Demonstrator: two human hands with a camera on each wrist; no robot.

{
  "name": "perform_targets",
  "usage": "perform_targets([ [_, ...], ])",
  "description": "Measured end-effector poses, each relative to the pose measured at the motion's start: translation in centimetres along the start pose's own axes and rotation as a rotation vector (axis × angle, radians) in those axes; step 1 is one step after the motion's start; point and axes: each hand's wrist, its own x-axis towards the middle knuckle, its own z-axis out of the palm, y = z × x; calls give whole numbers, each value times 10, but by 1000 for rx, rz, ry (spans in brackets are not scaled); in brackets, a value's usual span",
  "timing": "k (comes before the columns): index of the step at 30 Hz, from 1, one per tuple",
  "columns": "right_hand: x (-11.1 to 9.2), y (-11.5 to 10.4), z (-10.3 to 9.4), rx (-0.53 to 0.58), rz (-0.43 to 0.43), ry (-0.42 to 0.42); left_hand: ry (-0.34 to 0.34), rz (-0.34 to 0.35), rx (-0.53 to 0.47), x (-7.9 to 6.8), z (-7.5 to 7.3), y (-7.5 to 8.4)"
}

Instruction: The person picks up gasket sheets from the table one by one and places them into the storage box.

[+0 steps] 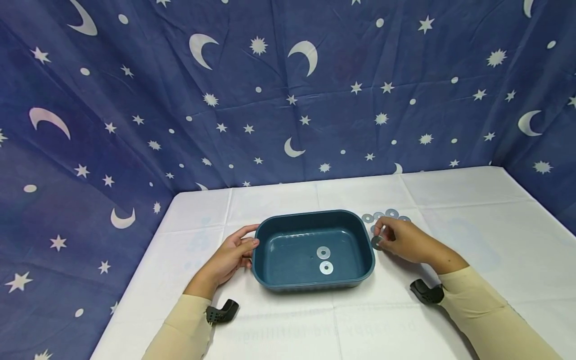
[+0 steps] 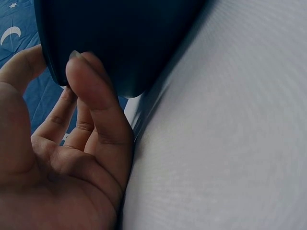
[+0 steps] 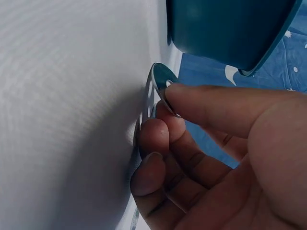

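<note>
A dark teal plastic tub (image 1: 288, 274) stands on the white table with two metal washers (image 1: 323, 253) lying flat on its floor. My left hand (image 1: 231, 255) holds the tub at its left end, with the thumb at the rim and bent fingers against the outer wall. Beyond the tub's right end, my right hand (image 1: 402, 241) pinches a washer (image 3: 165, 79) by its edge, tilted, between thumb and fingers. In the right wrist view the fingertips are close to the tabletop. Several loose washers (image 1: 391, 213) lie just behind this hand, which partly covers some of them.
White cloth (image 1: 288, 330) with faint printing covers the table. A blue curtain (image 1: 252, 125) with moons and stars hangs behind the table and along its left and right sides. Black wrist mounts (image 1: 222, 311) stick out at both forearms.
</note>
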Motion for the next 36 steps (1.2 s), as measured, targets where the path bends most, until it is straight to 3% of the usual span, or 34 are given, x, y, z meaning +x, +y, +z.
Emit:
perform_targets([
  [36, -8, -31, -17, -13, -110, 177, -12, 12, -3, -1, 1, 0],
])
